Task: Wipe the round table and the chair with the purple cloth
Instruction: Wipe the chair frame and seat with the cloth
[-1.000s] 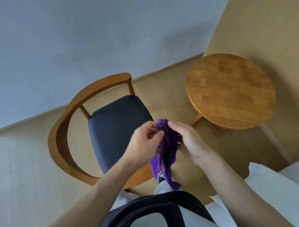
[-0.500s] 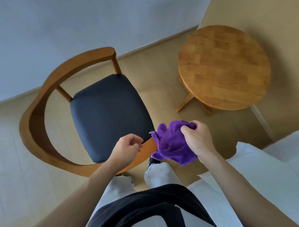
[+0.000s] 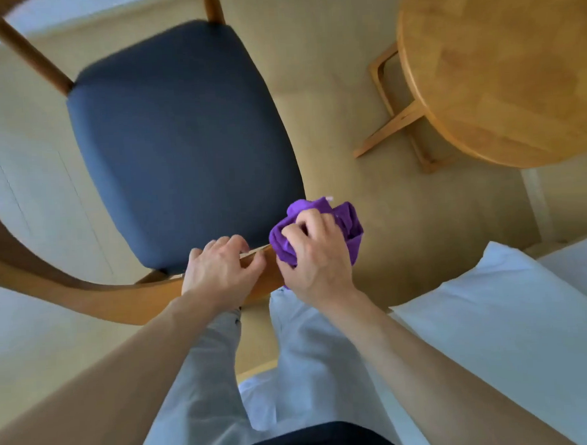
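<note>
Left hand (image 3: 222, 272) now on chair (image 3: 180, 126)

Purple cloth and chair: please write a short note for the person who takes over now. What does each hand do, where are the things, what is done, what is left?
Right hand: grips the bunched purple cloth at the end of the chair's wooden armrest.
Left hand: rests on that armrest beside the cloth, fingers curled over its edge, at the near edge of the dark seat.
Round table: to the right, apart from the chair, nothing on the visible part.
Done: cloth gathered and brought to the chair.
Left: wipe the chair, then the table. No wiping marks are visible.
</note>
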`<state>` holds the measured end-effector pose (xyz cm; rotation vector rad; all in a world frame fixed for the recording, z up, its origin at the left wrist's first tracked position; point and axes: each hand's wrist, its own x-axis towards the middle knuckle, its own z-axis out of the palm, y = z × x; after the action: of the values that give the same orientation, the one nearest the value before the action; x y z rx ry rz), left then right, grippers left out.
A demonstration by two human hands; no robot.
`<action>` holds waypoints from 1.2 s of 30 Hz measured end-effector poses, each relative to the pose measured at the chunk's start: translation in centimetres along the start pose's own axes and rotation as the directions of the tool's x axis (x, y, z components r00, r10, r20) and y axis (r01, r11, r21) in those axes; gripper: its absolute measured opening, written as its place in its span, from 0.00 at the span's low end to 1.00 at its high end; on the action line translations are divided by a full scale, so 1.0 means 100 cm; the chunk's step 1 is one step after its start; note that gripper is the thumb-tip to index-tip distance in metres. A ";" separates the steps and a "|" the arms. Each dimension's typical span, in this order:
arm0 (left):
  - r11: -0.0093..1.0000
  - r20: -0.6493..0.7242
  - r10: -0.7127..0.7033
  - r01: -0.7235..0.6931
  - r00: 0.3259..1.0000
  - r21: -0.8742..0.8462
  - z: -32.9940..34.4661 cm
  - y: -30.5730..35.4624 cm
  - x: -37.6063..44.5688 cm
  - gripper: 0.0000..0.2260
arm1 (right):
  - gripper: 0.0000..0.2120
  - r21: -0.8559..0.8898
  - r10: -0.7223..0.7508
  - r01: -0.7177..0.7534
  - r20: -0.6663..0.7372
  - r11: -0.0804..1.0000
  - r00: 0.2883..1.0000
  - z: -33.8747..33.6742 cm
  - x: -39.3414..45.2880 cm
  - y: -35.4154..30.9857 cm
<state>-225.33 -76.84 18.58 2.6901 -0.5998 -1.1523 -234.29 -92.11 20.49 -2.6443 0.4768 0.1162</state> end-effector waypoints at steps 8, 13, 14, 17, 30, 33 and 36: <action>0.976 -0.217 0.164 -0.126 0.962 0.180 0.011 -0.018 -0.005 0.25 | 0.10 0.219 0.338 -0.282 -0.286 0.934 0.897 0.021 0.018 0.027; 0.978 -0.298 0.201 -0.173 0.933 0.119 0.014 -0.024 -0.005 0.22 | 0.09 0.386 0.604 -0.470 -0.402 0.794 0.688 0.037 0.010 -0.004; 0.977 -0.313 0.208 -0.184 0.927 0.107 0.014 -0.023 -0.006 0.21 | 0.10 0.366 0.603 -0.482 -0.407 0.796 0.686 0.041 0.007 -0.011; 0.977 -0.299 0.207 -0.181 0.931 0.113 0.013 -0.023 -0.006 0.21 | 0.13 0.241 0.510 -0.450 -0.383 0.860 0.770 0.055 -0.014 -0.031; 0.977 -0.270 0.183 -0.144 0.945 0.157 0.016 -0.021 -0.005 0.21 | 0.08 0.304 0.575 -0.495 -0.302 0.814 0.760 0.021 0.018 0.033; 0.978 -0.285 0.179 -0.138 0.942 0.156 0.016 -0.020 -0.006 0.22 | 0.05 0.326 0.672 -0.592 -0.260 0.737 0.693 0.023 0.037 0.021; 0.979 -0.291 0.171 -0.129 0.941 0.158 0.017 -0.022 -0.006 0.22 | 0.13 0.301 0.568 -0.483 -0.379 0.822 0.731 0.040 0.014 -0.010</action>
<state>-226.26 -74.61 17.17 2.7956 -0.8399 -0.6622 -232.67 -89.88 17.11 -2.2615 1.3330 -0.3717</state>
